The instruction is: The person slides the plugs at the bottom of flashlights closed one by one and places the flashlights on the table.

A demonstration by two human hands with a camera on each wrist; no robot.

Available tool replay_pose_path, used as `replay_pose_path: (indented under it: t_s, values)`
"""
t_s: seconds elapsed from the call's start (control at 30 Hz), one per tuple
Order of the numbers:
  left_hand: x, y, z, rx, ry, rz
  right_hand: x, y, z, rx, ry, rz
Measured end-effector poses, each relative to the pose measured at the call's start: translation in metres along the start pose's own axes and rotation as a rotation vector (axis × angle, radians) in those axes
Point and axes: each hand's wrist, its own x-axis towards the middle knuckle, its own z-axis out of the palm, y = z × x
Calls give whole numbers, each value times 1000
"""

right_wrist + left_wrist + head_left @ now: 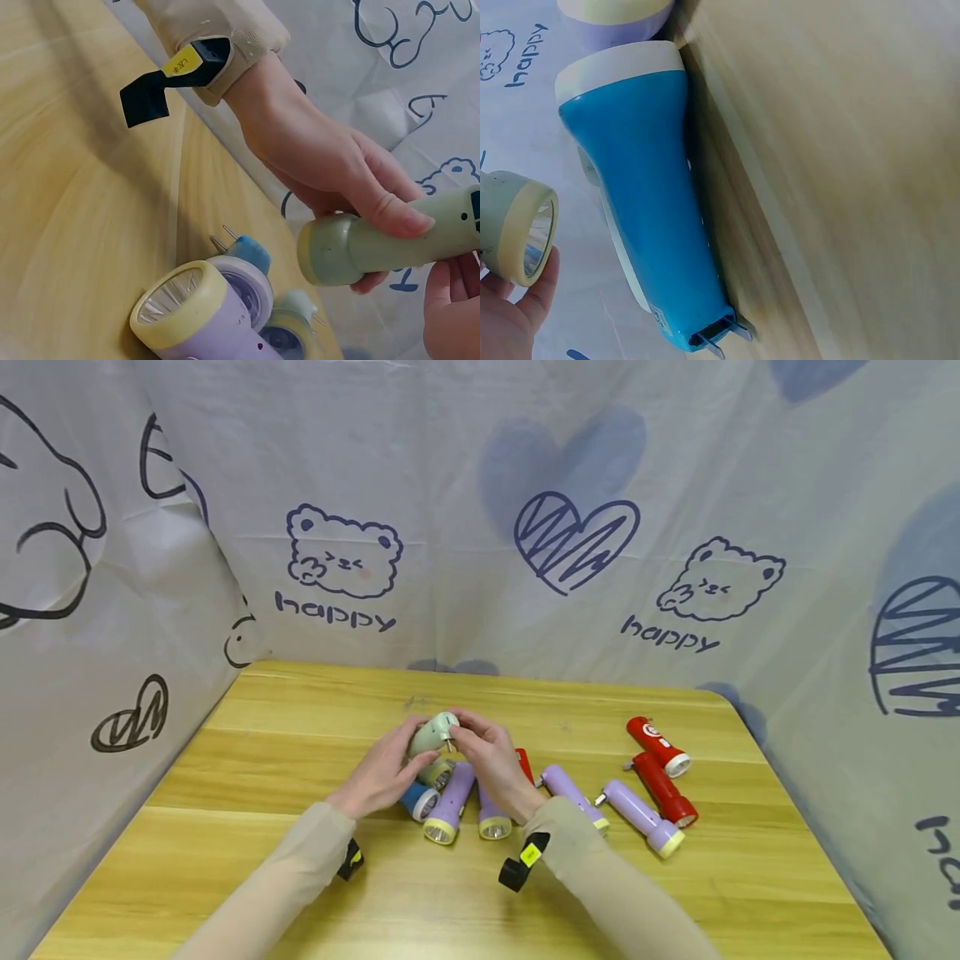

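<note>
My left hand (382, 772) grips a light green flashlight (427, 739) above the table, thumb and fingers around its body near the lamp end in the right wrist view. My right hand (495, 764) holds the tail end, its thumb beside the metal plug prongs (450, 745) that stick out there. In the left wrist view, the held flashlight's cream-rimmed lamp (534, 236) shows. Below the hands lie a second light green flashlight (437, 773), a blue flashlight (417, 802) and two purple flashlights (452, 806) (492, 817). The blue one's prongs (724, 337) are out.
Right of my right hand lie two more purple flashlights (573, 797) (641, 818) with prongs out. Two red flashlights (652, 739) (666, 789) lie farther right. Part of another red thing (524, 763) shows behind my right hand. Printed cloth (465, 610) walls the wooden table (315, 718).
</note>
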Motion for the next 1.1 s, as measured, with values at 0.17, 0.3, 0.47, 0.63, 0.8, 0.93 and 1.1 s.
replay_pose_path:
  t_s: [0.17,0.3,0.47,0.63,0.8,0.93,1.1]
  values:
    - [1,0,-1,-1,18,-28,0,2,2,54,7,-3]
    - [2,0,0,37,23,-28,1,2,2,86,9,10]
    - [3,1,1,58,30,-17,0,2,2,127,21,48]
    - [3,1,3,61,43,-1,-1,2,2,160,35,84]
    - [3,0,5,63,52,2,-1,2,1,179,38,111]
    - [3,-1,7,68,56,5,-1,2,1,189,43,120]
    - [4,-1,8,72,55,-6,-1,2,0,214,48,124]
